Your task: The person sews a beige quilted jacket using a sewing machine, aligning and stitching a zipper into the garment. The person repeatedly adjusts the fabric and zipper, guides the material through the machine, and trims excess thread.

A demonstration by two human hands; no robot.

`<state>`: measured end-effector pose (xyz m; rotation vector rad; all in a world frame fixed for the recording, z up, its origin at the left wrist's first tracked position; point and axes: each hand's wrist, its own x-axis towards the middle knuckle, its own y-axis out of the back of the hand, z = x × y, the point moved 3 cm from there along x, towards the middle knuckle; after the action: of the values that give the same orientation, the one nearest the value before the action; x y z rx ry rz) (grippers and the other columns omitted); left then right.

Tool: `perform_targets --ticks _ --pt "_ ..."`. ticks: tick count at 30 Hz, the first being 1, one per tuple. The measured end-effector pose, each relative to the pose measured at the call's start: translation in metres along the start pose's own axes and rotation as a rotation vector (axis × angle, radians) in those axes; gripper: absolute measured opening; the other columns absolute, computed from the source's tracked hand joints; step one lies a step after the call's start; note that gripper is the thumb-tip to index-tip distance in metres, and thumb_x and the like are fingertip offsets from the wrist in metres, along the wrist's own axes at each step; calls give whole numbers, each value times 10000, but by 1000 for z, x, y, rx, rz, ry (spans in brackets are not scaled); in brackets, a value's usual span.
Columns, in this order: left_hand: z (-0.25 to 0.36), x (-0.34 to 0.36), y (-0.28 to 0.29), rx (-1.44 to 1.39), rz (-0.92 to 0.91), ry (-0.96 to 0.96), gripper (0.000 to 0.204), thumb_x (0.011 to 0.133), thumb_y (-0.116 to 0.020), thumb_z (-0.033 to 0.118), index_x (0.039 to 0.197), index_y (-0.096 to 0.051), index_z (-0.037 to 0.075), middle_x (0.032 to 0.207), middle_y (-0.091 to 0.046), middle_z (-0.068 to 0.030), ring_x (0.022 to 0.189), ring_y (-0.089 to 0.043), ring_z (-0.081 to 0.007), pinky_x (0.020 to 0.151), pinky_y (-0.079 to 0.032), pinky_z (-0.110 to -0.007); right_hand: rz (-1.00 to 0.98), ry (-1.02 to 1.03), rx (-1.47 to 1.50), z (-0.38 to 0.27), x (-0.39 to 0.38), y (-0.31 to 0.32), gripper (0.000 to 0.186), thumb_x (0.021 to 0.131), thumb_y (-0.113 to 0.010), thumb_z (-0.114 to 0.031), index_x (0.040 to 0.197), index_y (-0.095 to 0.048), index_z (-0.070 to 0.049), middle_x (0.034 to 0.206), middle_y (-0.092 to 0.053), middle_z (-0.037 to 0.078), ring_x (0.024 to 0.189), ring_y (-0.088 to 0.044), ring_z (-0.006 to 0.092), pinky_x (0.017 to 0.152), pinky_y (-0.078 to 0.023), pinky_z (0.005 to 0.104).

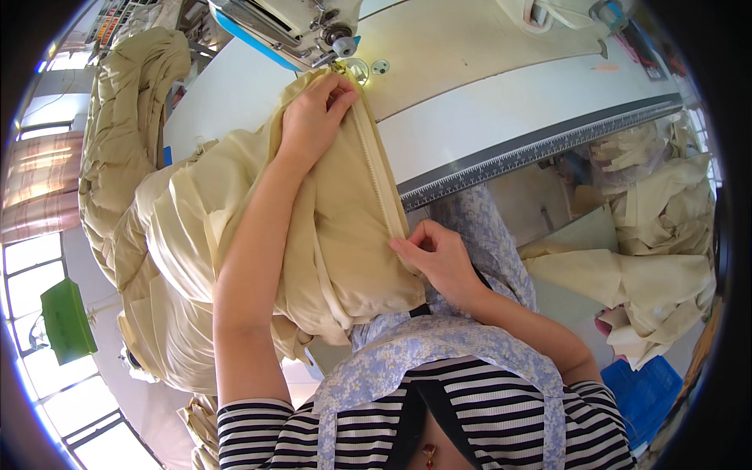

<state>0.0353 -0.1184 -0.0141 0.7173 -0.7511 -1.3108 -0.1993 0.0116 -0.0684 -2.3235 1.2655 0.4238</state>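
I'm pinching the zip (371, 160) with left fingers (338, 84) by the machine (286, 31) and right fingers (406, 247) off the front edge of the tabletop (486, 125), ideally guiding it taut and straight.

Garment (345, 223) before the sewing machine (301, 27), left of the ruler strip (540, 151), with fabric pieces (627, 274) at far right

We see bright daylight, blown-out windows (23, 290) left, warm glow at far needle plate (358, 70), curved edges, dark rim.
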Motion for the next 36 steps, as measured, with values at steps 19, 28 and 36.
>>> perform_targets --ticks 19,28,36 --pt "30 -31 -2 439 130 -471 185 851 -735 173 971 -669 50 1014 -648 -72 956 -633 -283 818 -543 -396 -61 41 -12 9 5 1 235 965 -731 -207 900 -569 -50 757 -592 -39 676 -490 14 579 -386 198" --pt "37 -62 2 441 37 -479 669 850 -755 441 1260 -603 -65 1345 -598 -176 1186 -586 -358 1093 -450 -459 -73 42 89 11 4 1 259 965 -735 -231 892 -572 -43 747 -588 -33 672 -498 23 578 -398 205" --pt "33 -62 0 407 51 -472 692 843 -762 446 1270 -601 -74 1355 -590 -163 1181 -569 -351 1022 -485 -426 -66 17 106 14 5 3 281 961 -738 -242 859 -591 -25 716 -579 -29 659 -486 27 563 -394 217"
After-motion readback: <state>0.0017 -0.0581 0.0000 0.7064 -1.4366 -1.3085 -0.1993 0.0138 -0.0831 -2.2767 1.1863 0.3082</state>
